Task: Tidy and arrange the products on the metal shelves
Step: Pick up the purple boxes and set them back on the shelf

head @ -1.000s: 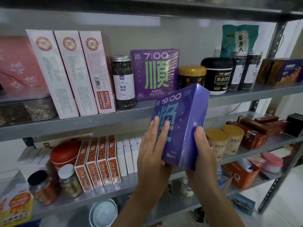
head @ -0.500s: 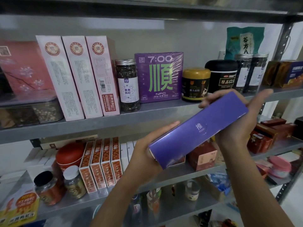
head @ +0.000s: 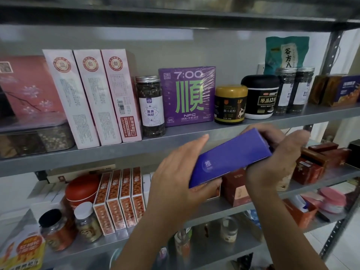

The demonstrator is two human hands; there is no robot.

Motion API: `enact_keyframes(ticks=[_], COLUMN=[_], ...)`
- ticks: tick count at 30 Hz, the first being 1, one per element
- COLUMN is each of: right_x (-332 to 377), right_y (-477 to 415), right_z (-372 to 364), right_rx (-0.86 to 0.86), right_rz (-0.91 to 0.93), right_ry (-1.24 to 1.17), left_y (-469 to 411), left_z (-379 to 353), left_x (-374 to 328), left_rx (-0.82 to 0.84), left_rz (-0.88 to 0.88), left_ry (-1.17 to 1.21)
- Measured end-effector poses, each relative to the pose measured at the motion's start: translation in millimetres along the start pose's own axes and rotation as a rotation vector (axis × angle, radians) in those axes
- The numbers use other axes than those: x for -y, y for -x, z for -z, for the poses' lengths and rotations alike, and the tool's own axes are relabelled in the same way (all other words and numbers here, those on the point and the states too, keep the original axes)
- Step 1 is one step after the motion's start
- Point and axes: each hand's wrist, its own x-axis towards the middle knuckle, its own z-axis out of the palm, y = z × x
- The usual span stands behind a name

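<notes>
– Head view, going left to right: what is the left hand [head: 175,182] doing?
– It grasps the lower left end of the held purple box [head: 229,158]. Its fingers [head: 194,145] lie almost straight along the far side, and the thumb is tucked under the near bottom corner.
– Where is that box?
– In the air, just in front of the edge of the upper shelf [head: 116,151]. It is tilted with the right end higher and a narrow face toward the camera.
– And the right hand [head: 280,158]?
– It is wrapped round the upper right end, with its fingers [head: 261,130] curled over the top edge.
– Any writing on the box?
– One white character in a pale circle near the left end, too blurred to read.
– What can be read on the shelf behind?
– From the left, three tall pink boxes [head: 93,94] carry round seals, but their small print is illegible. Next is a clear jar [head: 152,108] labelled 黑果枸杞. Just beside it a purple carton [head: 188,96] reads 7:00, a big green 順, NFC and 30ml×7. Then come a gold-lidded jar [head: 230,105] marked 猴头菇粉 and a black tub [head: 261,97] with 原品12. Behind those stands a green bag [head: 287,53] showing 谷方
</notes>
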Motion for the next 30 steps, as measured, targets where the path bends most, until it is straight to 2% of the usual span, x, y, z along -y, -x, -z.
enact_keyframes(ticks=[2,5,8,11,13,15,17,20,22,24,30], right_x=[2,-5,-6,-8,-14,-22,-26,-21,-20,-19,-15], right_y=[6,4,1,-5,-3,3,10,18,22,28,38], right_z=[-14,-9,-10,2,16,31,45,53,55,56,54], right_rx=[0.033,0.086,0.275,0.355,0.307,0.186,0.187,0.393,0.539,0.564,0.406], right_rz=[0.045,0.062,0.010,0.163,0.169,0.024,-0.222,-0.635,-0.799,-0.831,-0.822], right_ry=[0.071,0.128,0.240,0.446,0.553,0.520,0.329,-0.018,-0.121,-0.151,-0.158], left_y=[0,1,4,4,2,0,-3,-5,-6,-7,-11], left_z=[-12,-17,-19,-13,-6,0,4,4,2,1,2], left_x=[2,2,5,3,-1,0,2,4,3,4,4], left_rx=[-0.086,-0.181,-0.249,-0.244,-0.280,-0.339,-0.358,-0.326,-0.299,-0.280,-0.232], left_rz=[-0.058,-0.004,0.058,0.263,0.486,0.631,0.732,0.862,0.932,0.953,0.895], left_ry=[-0.223,-0.204,-0.194,0.017,0.335,0.602,0.755,0.869,0.916,0.915,0.896])
